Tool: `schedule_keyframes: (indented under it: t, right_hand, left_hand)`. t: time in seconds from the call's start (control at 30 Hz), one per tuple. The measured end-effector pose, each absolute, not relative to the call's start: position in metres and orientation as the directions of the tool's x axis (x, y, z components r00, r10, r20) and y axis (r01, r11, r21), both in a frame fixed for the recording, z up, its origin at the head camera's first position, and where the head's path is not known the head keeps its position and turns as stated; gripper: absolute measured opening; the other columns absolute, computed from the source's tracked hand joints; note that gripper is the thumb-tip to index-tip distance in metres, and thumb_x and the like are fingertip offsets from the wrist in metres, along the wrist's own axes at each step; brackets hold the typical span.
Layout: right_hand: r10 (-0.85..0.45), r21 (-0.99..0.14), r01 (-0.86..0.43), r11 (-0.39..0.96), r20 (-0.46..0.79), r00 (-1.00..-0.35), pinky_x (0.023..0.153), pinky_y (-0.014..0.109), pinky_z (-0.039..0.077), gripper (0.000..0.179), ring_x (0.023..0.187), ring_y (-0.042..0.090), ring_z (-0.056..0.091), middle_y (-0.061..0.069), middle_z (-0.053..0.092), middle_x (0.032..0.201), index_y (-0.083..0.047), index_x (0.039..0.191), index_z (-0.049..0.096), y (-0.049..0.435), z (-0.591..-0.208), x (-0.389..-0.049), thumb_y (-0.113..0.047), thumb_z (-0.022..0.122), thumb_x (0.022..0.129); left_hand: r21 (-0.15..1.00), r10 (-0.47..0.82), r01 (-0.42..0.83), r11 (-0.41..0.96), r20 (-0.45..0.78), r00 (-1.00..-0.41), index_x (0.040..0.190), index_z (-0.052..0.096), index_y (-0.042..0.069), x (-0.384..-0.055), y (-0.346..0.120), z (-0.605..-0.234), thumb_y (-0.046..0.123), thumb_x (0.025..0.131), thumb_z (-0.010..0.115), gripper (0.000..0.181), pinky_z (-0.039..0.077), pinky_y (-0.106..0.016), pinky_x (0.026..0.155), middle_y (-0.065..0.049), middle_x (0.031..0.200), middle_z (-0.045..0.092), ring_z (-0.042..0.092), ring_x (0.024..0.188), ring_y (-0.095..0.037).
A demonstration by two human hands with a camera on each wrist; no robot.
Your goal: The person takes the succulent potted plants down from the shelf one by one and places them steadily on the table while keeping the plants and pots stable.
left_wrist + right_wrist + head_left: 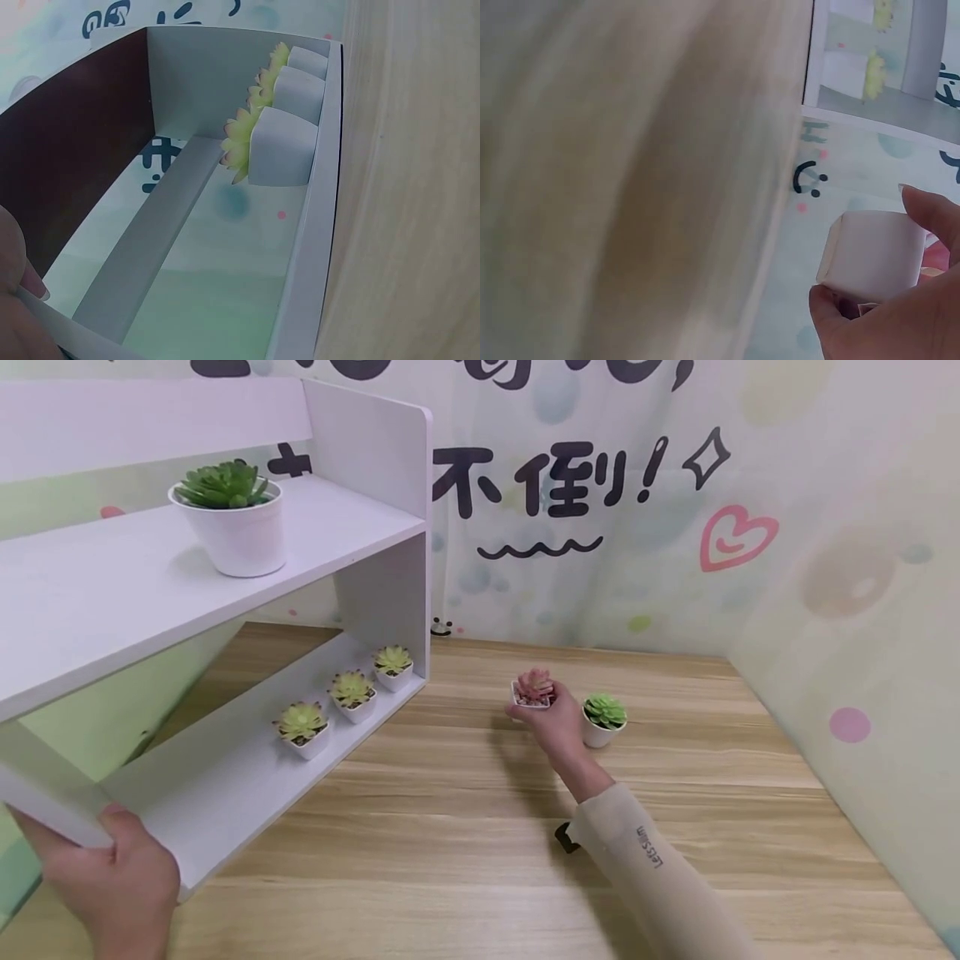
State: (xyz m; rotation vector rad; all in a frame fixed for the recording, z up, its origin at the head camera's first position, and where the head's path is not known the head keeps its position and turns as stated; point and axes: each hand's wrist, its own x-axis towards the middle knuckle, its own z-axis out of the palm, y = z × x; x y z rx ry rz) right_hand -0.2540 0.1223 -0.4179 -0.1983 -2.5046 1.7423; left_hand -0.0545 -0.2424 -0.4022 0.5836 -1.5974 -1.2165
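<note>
My left hand (120, 885) grips the near side panel of a white two-tier shelf (375, 452), thumb on the inner face. In the left wrist view, fingers (11, 247) show at the panel's edge. Out over the wooden table, my right hand (558, 727) holds a pink succulent (535, 683) in a small white pot. The right wrist view shows the thumb and a finger on opposite sides of that pot (877, 251), above the tabletop. Just right of this hand stands a green succulent (603, 714) in a round white pot.
On the lower shelf board three yellow-green succulents (352, 693) stand in a row. A larger green potted plant (232, 522) sits on the upper board. Some small black thing (567, 837) lies by the right sleeve. A printed wall covering (630, 593) borders the table (420, 852).
</note>
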Motion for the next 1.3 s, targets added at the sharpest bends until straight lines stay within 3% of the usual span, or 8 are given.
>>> schedule_keyframes:
  t: [0.23, 0.47, 0.67, 0.83, 0.9, 1.0, 1.1, 1.3]
  right_hand:
    - [0.165, -0.93, 0.09, 0.355, -0.032, -0.986, 0.11, 0.039, 0.043, 0.069, 0.119, 0.023, 0.054, 0.017, 0.061, 0.132, 0.002, 0.133, 0.054, 0.124, -0.426, -0.256, -0.011, 0.086, 0.074]
    - [0.146, -0.927, 0.091, 0.365, -0.039, -0.988, 0.097, 0.031, 0.043, 0.045, 0.094, 0.018, 0.047, 0.005, 0.053, 0.096, -0.003, 0.104, 0.059, 0.125, -0.431, -0.261, -0.002, 0.088, 0.07]
    - [0.16, -0.902, 0.138, 0.409, -0.078, -0.984, 0.098, 0.031, 0.042, 0.048, 0.097, 0.017, 0.047, 0.003, 0.055, 0.1, -0.004, 0.11, 0.059, 0.13, -0.435, -0.262, -0.006, 0.088, 0.071]
    - [0.128, -0.912, 0.091, 0.401, -0.042, -0.991, 0.093, 0.03, 0.042, 0.041, 0.092, 0.017, 0.046, 0.001, 0.052, 0.091, -0.006, 0.098, 0.059, 0.131, -0.438, -0.263, -0.001, 0.087, 0.07]
    - [0.123, -0.907, 0.081, 0.412, -0.033, -0.992, 0.096, 0.031, 0.043, 0.043, 0.094, 0.017, 0.05, 0.003, 0.057, 0.093, -0.004, 0.102, 0.06, 0.131, -0.438, -0.263, 0.0, 0.087, 0.069]
    - [0.136, -0.887, 0.1, 0.45, -0.042, -0.99, 0.107, 0.037, 0.044, 0.059, 0.107, 0.02, 0.054, 0.01, 0.064, 0.111, 0.001, 0.118, 0.057, 0.13, -0.438, -0.261, -0.004, 0.088, 0.069]
    - [0.133, -0.877, 0.114, 0.468, -0.058, -0.989, 0.114, 0.041, 0.04, 0.071, 0.118, 0.024, 0.053, 0.017, 0.061, 0.125, 0.004, 0.129, 0.05, 0.129, -0.438, -0.26, -0.006, 0.088, 0.069]
    - [0.08, -0.881, 0.054, 0.471, -0.018, -0.997, 0.121, 0.04, 0.033, 0.098, 0.121, 0.022, 0.051, 0.014, 0.054, 0.126, 0.002, 0.149, 0.036, 0.129, -0.43, -0.256, -0.01, 0.092, 0.069]
  left_hand:
    - [0.9, -0.818, 0.182, 0.397, 0.436, -0.375, 0.159, 0.029, 0.019, -0.055, -0.243, -0.404, 0.004, 0.093, 0.043, 0.069, 0.03, -0.021, 0.114, -0.004, 0.156, 0.047, 0.046, 0.132, -0.009]
    - [0.917, -0.837, 0.154, 0.368, 0.399, -0.375, 0.159, 0.03, 0.021, -0.055, -0.246, -0.406, 0.004, 0.094, 0.043, 0.068, 0.03, -0.022, 0.116, -0.005, 0.154, 0.05, 0.046, 0.133, -0.009]
    - [0.903, -0.82, 0.18, 0.389, 0.429, -0.379, 0.158, 0.03, 0.019, -0.055, -0.245, -0.405, 0.004, 0.093, 0.043, 0.068, 0.029, -0.021, 0.116, -0.004, 0.157, 0.047, 0.044, 0.135, -0.008]
    - [0.903, -0.814, 0.188, 0.387, 0.431, -0.39, 0.159, 0.028, 0.017, -0.053, -0.241, -0.4, 0.002, 0.093, 0.041, 0.069, 0.027, -0.021, 0.118, -0.003, 0.159, 0.043, 0.041, 0.139, -0.009]
    - [0.903, -0.811, 0.194, 0.384, 0.43, -0.396, 0.16, 0.027, 0.016, -0.052, -0.239, -0.397, 0.002, 0.093, 0.041, 0.07, 0.025, -0.02, 0.119, -0.003, 0.16, 0.042, 0.04, 0.141, -0.009]
    - [0.905, -0.809, 0.195, 0.379, 0.426, -0.404, 0.161, 0.025, 0.015, -0.051, -0.237, -0.394, 0.001, 0.093, 0.04, 0.07, 0.024, -0.019, 0.119, -0.002, 0.162, 0.038, 0.037, 0.143, -0.009]
    - [0.9, -0.802, 0.205, 0.386, 0.437, -0.408, 0.161, 0.023, 0.014, -0.05, -0.237, -0.393, 0.002, 0.093, 0.039, 0.071, 0.023, -0.019, 0.119, -0.001, 0.164, 0.035, 0.035, 0.144, -0.009]
    - [0.89, -0.789, 0.221, 0.398, 0.456, -0.412, 0.162, 0.021, 0.013, -0.051, -0.24, -0.396, 0.002, 0.093, 0.039, 0.072, 0.023, -0.019, 0.119, -0.002, 0.166, 0.032, 0.033, 0.145, -0.01]
